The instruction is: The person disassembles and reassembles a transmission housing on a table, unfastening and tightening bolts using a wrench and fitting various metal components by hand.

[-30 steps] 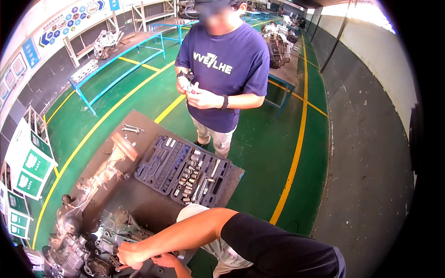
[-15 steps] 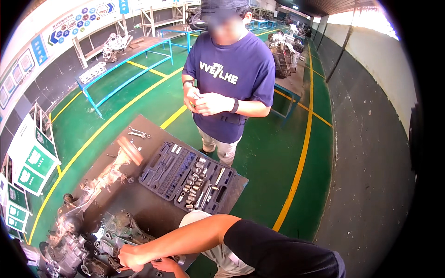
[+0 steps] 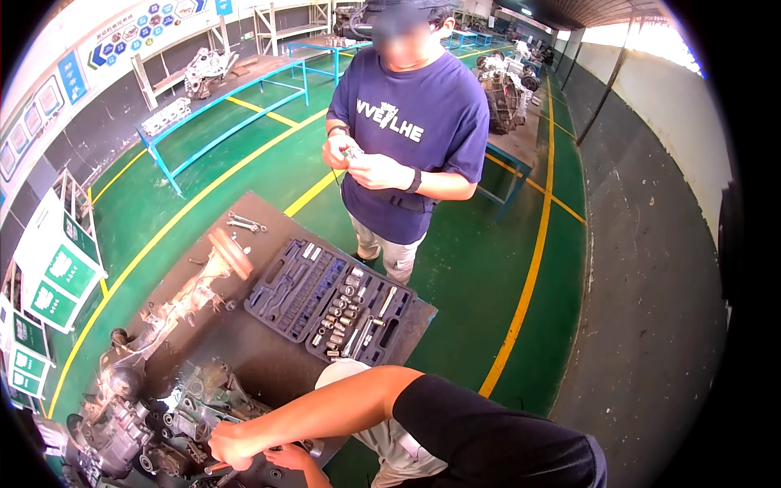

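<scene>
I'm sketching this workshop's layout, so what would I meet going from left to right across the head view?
Ordered by their middles: green-and-white boards, the person's right hand, the open tool case, the purple-shirted co-worker, the large engine-like assembly, the grey wall.

I am seeing grey metal parts (image 3: 189, 423); the green floor (image 3: 468, 264) is carrying yellow stripes (image 3: 313, 193). A navy shirt (image 3: 443, 150) is bearing white print (image 3: 404, 128).

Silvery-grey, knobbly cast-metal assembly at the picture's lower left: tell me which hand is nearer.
Right. The bare right hand is to the right of the assembly, with dark metal parts between; the bare left hand is farther right, beyond the right hand.
</scene>
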Available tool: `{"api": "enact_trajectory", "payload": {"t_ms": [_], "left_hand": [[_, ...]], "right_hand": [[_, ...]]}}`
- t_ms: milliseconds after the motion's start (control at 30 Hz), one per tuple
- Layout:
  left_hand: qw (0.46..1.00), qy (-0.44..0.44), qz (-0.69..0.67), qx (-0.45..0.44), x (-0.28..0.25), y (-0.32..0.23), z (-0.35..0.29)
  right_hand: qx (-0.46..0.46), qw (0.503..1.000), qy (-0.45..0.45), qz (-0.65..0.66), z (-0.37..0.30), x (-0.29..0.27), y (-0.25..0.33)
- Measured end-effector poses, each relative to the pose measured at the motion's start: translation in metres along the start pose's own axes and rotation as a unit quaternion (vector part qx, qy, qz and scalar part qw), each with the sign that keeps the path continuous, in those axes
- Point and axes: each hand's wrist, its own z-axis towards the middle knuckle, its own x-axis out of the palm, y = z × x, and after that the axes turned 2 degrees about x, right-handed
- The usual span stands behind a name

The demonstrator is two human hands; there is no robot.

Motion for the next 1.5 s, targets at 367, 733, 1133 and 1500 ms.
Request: {"api": "enact_trajectory", "payload": {"t_ms": [367,733,1133,1500], "left_hand": [[1.000,0.001,-0.011,-0.008,-0.004,-0.013,-0.002],[0.999,-0.051,0.000,0.001,0.015,0.012,0.003],[0.999,-0.033,-0.010,-0.007,0.004,-0.010,0.001],[0.997,-0.029,0.030,0.060,0.032,0.021,0.011]], "right_hand": [[0.029,0.999,0.035,0.004,0.003,-0.004,-0.004],[0.003,1.000,0.030,0.006,0.000,0.001,-0.003],[0.067,0.994,0.001,-0.086,0.003,-0.009,-0.002],[0.073,0.993,-0.009,-0.096,-0.003,0.008,0.010]]}}
